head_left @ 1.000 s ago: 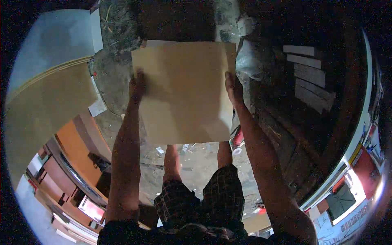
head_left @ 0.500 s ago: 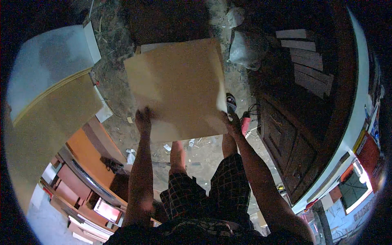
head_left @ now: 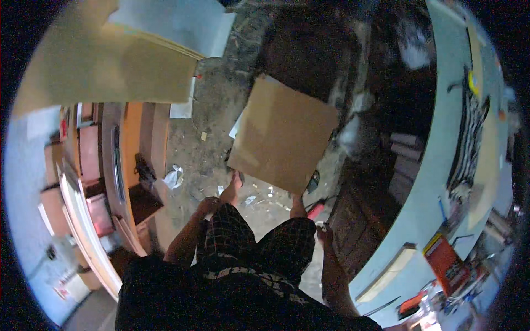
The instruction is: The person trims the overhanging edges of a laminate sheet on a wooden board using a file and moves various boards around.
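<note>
A flat brown board (head_left: 284, 135), square and plain, lies low in front of my feet. A pale edge of something (head_left: 236, 128) peeks out beneath its left side. My left hand (head_left: 208, 206) is beside my left knee, apart from the board; its fingers are blurred. By my right thigh hangs my right hand (head_left: 324, 234), also off the board. A small whitish spot shows at its fingertips, too unclear to name. Close to that hand, a red tool-like object (head_left: 316, 211) rests on the floor.
Large brown sheets (head_left: 149, 69) and a bluish-white panel (head_left: 182, 25) stand at the far left. Below them is a shelf unit (head_left: 144, 187) with boards. A dark panelled cabinet (head_left: 353, 220) and a long pale worktop (head_left: 381, 270) run along the right. Scraps and a crumpled white bag (head_left: 174, 177) litter the floor.
Both hands have let go of the brown board and drawn back toward my legs. The board is now lower and turned. My view has swung to the right.
</note>
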{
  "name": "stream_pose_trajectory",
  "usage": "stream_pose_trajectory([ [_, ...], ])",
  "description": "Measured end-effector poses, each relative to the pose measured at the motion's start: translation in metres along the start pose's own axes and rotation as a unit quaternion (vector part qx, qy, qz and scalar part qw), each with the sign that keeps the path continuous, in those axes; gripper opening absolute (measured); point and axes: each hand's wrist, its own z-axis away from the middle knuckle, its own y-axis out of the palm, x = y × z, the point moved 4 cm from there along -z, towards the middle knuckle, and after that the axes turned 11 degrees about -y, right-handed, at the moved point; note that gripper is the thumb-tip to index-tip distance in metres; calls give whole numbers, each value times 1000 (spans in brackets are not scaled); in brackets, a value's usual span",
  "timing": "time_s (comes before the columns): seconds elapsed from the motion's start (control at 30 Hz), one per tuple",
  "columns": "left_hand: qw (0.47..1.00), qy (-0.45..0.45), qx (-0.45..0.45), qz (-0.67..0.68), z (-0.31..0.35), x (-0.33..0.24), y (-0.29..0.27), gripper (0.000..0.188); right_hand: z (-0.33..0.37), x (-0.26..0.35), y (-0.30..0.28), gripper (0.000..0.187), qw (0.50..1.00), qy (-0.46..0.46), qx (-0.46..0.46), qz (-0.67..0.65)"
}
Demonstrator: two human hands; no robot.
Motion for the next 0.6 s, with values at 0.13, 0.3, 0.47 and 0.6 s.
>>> stream_pose_trajectory([
  [0.13,965,56,-178,-185,9,2,18,37,27,22,-39,61,999,-37,-8,14],
  [0.3,986,50,-96,-127,28,-26,-40,43,62,108,-28,56,995,-76,-7,69],
  [0.47,948,5,-71,311,80,4,-173,34,89,247,39,50,970,-193,24,143],
  [0.6,928,30,-369,-36,144,210,-251,28,109,463,110,46,923,-349,94,135],
])
